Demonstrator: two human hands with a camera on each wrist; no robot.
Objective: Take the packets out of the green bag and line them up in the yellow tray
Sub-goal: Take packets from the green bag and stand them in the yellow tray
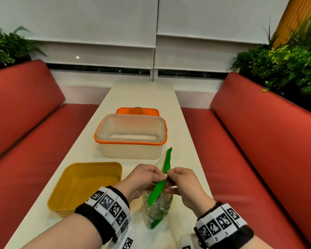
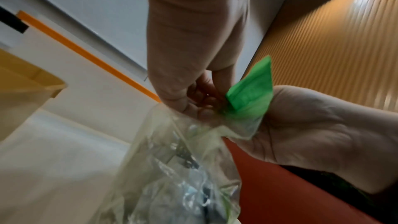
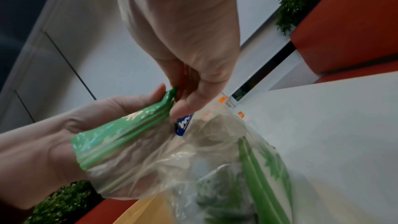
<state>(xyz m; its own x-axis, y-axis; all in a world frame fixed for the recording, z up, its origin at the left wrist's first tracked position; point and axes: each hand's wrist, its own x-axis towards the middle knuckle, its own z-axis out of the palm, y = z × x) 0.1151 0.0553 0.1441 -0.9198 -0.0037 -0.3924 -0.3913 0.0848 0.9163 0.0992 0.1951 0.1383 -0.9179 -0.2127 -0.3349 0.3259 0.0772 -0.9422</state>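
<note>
A clear zip bag (image 1: pixel 157 209) with a green top strip (image 1: pixel 166 166) stands upright on the white table, just right of the yellow tray (image 1: pixel 83 186). My left hand (image 1: pixel 158 174) and right hand (image 1: pixel 172 174) each pinch the green strip, fingertips nearly touching at its middle. In the left wrist view the left fingers (image 2: pixel 193 101) grip the green strip (image 2: pixel 252 91). The right wrist view shows the right hand (image 3: pixel 185 101) at the strip's (image 3: pixel 120 132) end. Crumpled packets (image 3: pixel 183 125) show dimly through the plastic. The tray holds nothing.
A clear tub with an orange rim (image 1: pixel 131 142) stands behind the bag and tray, with an orange lid (image 1: pixel 136 111) beyond it. The narrow white table (image 1: pixel 142 94) runs between two red benches (image 1: pixel 258 141). Plants sit behind both bench backs.
</note>
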